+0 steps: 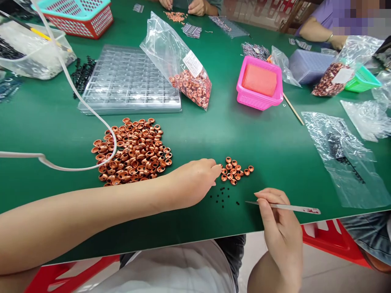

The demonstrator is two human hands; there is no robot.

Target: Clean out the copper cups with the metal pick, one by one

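My left hand (pixel 195 181) reaches across the table with its fingers closed at the left edge of a small group of copper-coloured, cup-shaped rings (pixel 233 171). One ring shows right at the fingertips; whether they grip it is hidden. My right hand (pixel 279 219) holds metal tweezers (pixel 297 208) between thumb and fingers, tip pointing left. Left of that tip lie several tiny black pieces (pixel 222 196), scattered on the green tabletop. A large heap of the same copper rings (pixel 134 150) sits beyond my left forearm.
Stacked clear plastic trays (pixel 131 81) and a bag of copper rings (pixel 195 83) lie behind the heap. A white cable (pixel 75 91) loops over it. Farther right are a pink basket (pixel 259 99), a wooden stick (pixel 293 108) and a clear bag (pixel 345 162). Co-workers' hands (pixel 197 7) are at the far side.
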